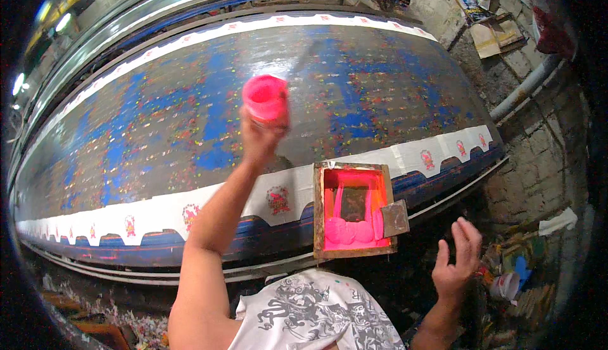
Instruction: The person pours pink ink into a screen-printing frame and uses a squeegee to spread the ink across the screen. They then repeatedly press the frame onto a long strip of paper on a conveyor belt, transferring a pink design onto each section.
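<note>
My left hand [259, 136] is raised over the table and closed around a tub of bright pink ink [266, 100]. Pink coats the tub's rim and inside. In front of me, at the table's near edge, a wooden-framed printing screen [320, 214] lies over a white strip of fabric [288, 179]. Thick pink ink [348, 231] is heaped along the screen's near side, with streaks running up its mesh. A flat brownish piece [396, 218], perhaps a squeegee handle, rests across its right side. My right hand [459, 255] is off to the right, fingers spread, holding nothing.
The long table [304, 103] has a dark, blue-patched, paint-specked top. A second white strip [250, 24] with small red prints runs along its far edge. A pipe [529, 87] and brick wall stand at right. Clutter with a white bucket [505, 285] lies at lower right.
</note>
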Available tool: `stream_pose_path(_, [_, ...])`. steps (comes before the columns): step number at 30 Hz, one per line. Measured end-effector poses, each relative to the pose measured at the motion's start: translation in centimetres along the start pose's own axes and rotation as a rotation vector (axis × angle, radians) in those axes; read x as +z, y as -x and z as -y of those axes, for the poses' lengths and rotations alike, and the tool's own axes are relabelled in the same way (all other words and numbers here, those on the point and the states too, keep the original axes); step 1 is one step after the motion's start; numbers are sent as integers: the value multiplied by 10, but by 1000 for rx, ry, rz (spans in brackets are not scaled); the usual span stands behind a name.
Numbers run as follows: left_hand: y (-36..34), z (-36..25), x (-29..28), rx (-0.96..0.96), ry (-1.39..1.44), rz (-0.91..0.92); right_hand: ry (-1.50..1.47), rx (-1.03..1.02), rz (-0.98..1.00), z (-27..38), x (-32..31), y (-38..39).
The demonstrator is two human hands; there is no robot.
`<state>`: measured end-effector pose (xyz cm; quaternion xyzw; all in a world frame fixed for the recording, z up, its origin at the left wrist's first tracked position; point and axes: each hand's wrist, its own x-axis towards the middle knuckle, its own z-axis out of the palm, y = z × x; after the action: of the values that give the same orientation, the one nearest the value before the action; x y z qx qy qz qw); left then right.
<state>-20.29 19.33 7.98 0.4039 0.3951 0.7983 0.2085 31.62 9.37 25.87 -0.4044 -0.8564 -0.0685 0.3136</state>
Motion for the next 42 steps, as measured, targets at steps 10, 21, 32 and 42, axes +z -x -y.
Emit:
stream_pose_path(10, [-86,63,-200,135,-703,-358,-162,346,125,12,78,26])
stream_pose_path(21, [31,-41,-105,178,-864,-39,-440,741,215,6,134,27])
stream_pose_path(32, [251,-116,58,-561,-457,115,-595,-181,261,19,131,36])
stream_pose_path(42, [265,-106,111,-597,-523,-96,-829,-86,228,-44,115,53])
